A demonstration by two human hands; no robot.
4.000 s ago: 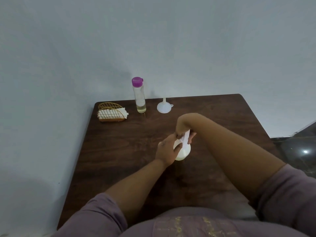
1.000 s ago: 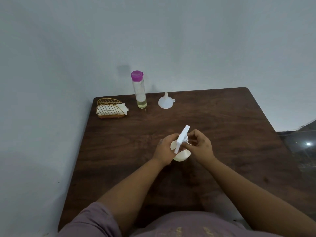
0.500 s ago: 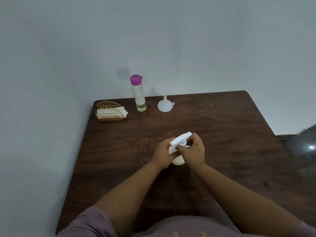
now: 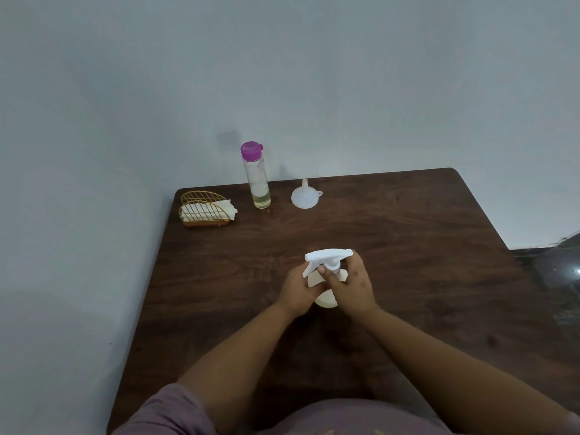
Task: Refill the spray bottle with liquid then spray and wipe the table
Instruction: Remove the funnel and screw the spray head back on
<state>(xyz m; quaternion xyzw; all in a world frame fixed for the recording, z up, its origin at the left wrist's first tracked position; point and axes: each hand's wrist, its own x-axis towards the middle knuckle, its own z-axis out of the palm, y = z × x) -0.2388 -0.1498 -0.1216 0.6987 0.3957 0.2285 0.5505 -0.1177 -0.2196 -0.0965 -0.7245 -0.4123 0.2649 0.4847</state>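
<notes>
A white spray bottle (image 4: 326, 299) stands upright in the middle of the dark wooden table (image 4: 423, 277). My left hand (image 4: 296, 288) wraps its cream body from the left. My right hand (image 4: 353, 285) grips the collar under the white trigger head (image 4: 328, 256), whose nozzle points left. A tall clear bottle (image 4: 259, 183) with a purple cap and a little yellowish liquid stands at the back. A white funnel (image 4: 303, 196) sits mouth-down just right of it.
A gold wire holder (image 4: 204, 211) with white napkins stands at the back left corner. A pale wall rises behind and to the left of the table. The table's right edge drops to a dark floor (image 4: 561, 277).
The trigger head has turned in my right hand: a second ago it pointed away and up, now it lies sideways with the nozzle to the left. My left hand stays on the body.
</notes>
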